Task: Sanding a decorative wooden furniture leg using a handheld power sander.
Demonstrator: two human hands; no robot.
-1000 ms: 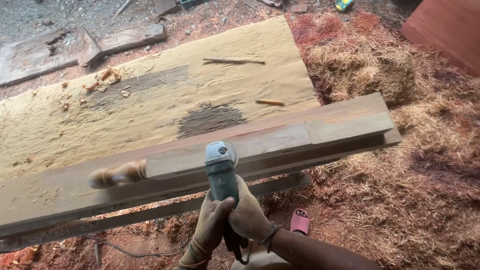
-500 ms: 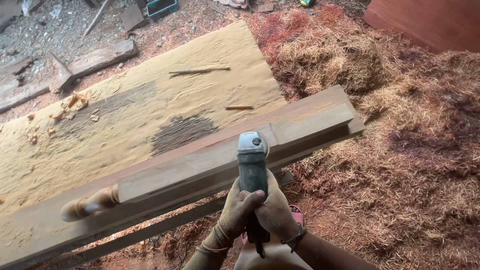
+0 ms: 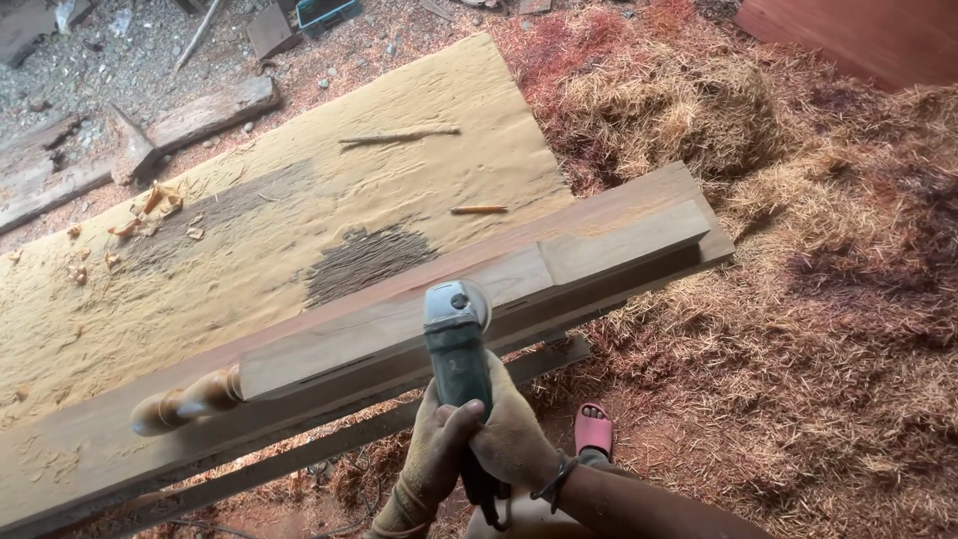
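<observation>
Two hands wrap the dark body of an angle grinder (image 3: 458, 344), the left hand (image 3: 436, 451) and the right hand (image 3: 514, 436) clenched tight around its rear, fingers fully closed with no gap showing. From that grip the tool's long axis runs almost straight away from the person, its grey head pointing forward and resting against the near edge of a long wooden plank (image 3: 419, 321). That plank lies crosswise ahead of the hands, sloping up toward the right, and carries a lighter raised strip along its top. Off to the left of the grip a turned wooden piece (image 3: 185, 402) rests against the plank. Beyond the plank stretches a broad slab (image 3: 299, 215) coated in pale sawdust, with a pencil (image 3: 479, 210) lying on it. Just right of the wrists sits a pink sandal (image 3: 594, 429), and reddish shavings (image 3: 828, 299) heap up farther right.
</observation>
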